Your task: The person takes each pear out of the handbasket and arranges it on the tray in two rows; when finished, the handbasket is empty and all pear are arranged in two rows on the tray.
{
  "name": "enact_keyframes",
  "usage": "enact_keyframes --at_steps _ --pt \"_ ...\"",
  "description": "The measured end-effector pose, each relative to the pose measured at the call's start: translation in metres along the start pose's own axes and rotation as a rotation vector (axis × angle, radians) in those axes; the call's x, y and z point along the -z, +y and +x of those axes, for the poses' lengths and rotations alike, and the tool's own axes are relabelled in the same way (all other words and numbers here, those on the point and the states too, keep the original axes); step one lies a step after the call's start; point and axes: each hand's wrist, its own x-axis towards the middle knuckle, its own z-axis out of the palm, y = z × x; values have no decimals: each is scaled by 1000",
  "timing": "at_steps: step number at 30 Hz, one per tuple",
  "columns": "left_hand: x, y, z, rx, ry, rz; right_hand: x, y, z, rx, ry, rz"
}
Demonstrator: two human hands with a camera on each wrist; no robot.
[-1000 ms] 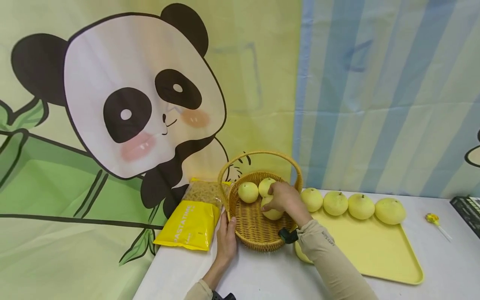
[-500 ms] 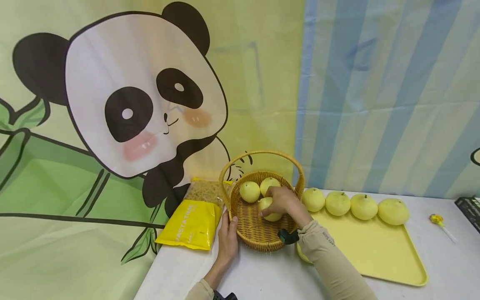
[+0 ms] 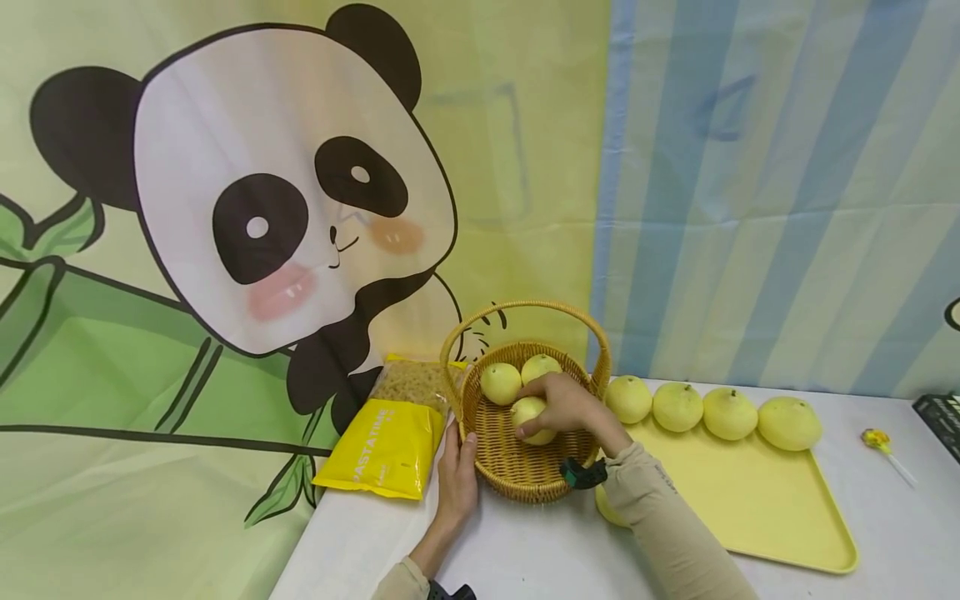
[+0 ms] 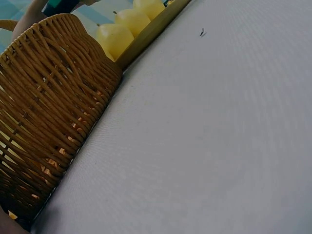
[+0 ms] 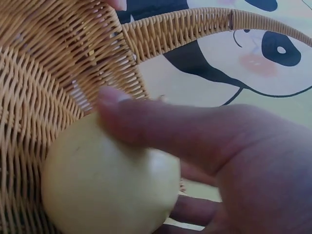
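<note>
Left hand (image 3: pixel 456 483) lay straight-fingered against the left side of the basket (image 3: pixel 525 492). Basket stood upright, handle (image 3: pixel 527 305) arching left to right. Inside, right hand (image 3: pixel 564 406) gripped a pale-yellow fruit (image 3: pixel 526 410), near-round; long axis and pointing direction couldn't be told. Two other fruits (image 3: pixel 500 384) sat just behind it; panda backdrop (image 3: pixel 300 100) hung farthest back.

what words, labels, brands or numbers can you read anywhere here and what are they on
"PASTATIME": on the yellow pasta bag.
Smaller print under that name on the bag: too small to read.
Print on the right sleeve, near the cuff: too small and blurred to read.
Pale markings on the black object at the right edge of the head view: too small to read.
No numbers are legible.
</note>
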Motion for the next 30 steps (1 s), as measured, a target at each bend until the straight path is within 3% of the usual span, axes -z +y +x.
enact_keyframes --at_steps 10,25,30 --pt "-4 -2 -1 1 7 10 10 -4 -15 93 8 288" --pt "0 -6 1 -6 8 -2 34 1 -68 96 139 537" --pt "-1 -6 1 -8 4 5 42 10 -85 121 189 538"
